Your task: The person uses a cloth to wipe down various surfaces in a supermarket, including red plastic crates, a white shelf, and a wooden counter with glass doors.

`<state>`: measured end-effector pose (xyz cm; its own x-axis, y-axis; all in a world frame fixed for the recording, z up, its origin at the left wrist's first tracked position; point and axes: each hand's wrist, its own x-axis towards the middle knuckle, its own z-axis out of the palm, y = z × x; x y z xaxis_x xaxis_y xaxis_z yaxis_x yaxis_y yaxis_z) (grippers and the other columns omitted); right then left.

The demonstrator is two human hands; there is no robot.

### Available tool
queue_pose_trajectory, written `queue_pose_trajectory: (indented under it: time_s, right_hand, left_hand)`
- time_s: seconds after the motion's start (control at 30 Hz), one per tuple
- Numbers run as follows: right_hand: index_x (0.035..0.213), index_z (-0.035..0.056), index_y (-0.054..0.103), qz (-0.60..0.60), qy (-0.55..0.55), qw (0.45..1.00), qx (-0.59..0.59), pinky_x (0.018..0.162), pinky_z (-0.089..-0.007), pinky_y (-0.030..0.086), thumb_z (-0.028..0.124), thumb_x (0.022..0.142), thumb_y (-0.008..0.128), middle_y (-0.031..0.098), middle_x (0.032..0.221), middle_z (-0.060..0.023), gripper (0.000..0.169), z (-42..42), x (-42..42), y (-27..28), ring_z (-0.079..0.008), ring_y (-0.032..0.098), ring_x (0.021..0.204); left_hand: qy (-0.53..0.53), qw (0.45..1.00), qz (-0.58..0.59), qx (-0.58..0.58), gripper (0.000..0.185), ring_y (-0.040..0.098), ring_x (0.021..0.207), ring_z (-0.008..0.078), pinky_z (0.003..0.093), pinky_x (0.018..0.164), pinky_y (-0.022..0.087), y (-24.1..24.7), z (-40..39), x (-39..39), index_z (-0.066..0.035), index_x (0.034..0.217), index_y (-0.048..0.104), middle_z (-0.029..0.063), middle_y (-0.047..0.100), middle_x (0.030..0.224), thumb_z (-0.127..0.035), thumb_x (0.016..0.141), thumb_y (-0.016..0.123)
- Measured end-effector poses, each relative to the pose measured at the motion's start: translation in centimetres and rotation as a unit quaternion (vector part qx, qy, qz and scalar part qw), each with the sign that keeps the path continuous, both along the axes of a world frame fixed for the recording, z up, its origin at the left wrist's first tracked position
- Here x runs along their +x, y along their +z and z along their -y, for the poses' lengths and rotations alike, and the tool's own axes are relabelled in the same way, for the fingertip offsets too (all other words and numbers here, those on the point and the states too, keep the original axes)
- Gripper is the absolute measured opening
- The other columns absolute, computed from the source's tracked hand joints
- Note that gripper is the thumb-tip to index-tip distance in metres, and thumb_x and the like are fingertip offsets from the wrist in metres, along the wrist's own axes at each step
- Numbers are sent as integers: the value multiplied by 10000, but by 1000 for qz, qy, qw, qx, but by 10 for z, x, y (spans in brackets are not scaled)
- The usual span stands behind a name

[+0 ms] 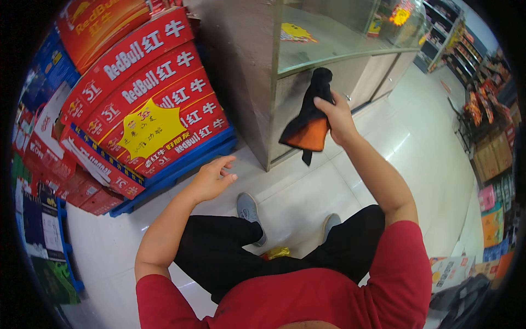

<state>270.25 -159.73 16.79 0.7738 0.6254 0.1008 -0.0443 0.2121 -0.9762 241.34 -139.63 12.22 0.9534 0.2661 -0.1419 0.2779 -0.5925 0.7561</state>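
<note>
My right hand [340,118] grips a bunched black cloth [307,107] with an orange panel near its lower end. The thumb lies across its front, and the fingers behind are partly hidden. A short dark strip hangs from the cloth's bottom edge. Behind it stands a glass-topped display counter [349,76] with pale wooden lower doors. Empty, my left hand [213,179] hovers above the tiled floor with its fingers apart. It is nearest to a stack of red Red Bull cartons [164,78], which rests on a blue pallet [193,158].
A yellow handwritten sign [153,128] is fixed to the cartons. More boxes [45,230] line the left side. Shelves [437,33] stand far back; cardboard cartons [491,160] and packaged goods fill the right edge. A shiny yellow wrapper [278,252] lies between my feet.
</note>
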Motion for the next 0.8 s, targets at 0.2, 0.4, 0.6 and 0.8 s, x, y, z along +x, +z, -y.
queue_pose_trajectory:
  time_s: [0.2,0.4,0.6,0.8]
  right_hand:
    - [1292,-43,488,205,34,976,-69,946,-330,449,179,795,723,587,1176,-145,593,-16,-77,-15,-248,577,1086]
    - [1327,-10,458,227,114,963,-91,1035,-362,376,183,795,705,476,1313,-187,618,-27,-113,-25,-304,479,1234]
    - [1493,74,161,87,272,958,26,1036,-441,391,91,820,677,206,1524,-151,848,-14,-98,-21,-320,397,1297]
    - [1418,18,333,167,149,974,-19,820,-291,518,42,852,637,385,1421,-170,643,13,-52,-12,-226,544,1145]
  left_hand:
    - [-9,987,96,-130,708,511,1162,238,351,923,468,28,27,2,-97,1466,282,166,458,1342,-178,869,654]
    - [41,937,121,-325,871,472,1224,259,359,1010,400,23,47,42,-46,1491,145,155,442,1349,-380,875,662]
    - [146,841,191,-484,499,539,1147,208,357,1002,415,17,41,57,-42,1314,489,91,575,1233,-297,908,627]
    - [210,789,294,-497,519,507,1189,198,333,1025,387,26,10,67,28,1325,462,101,547,1287,-259,921,618]
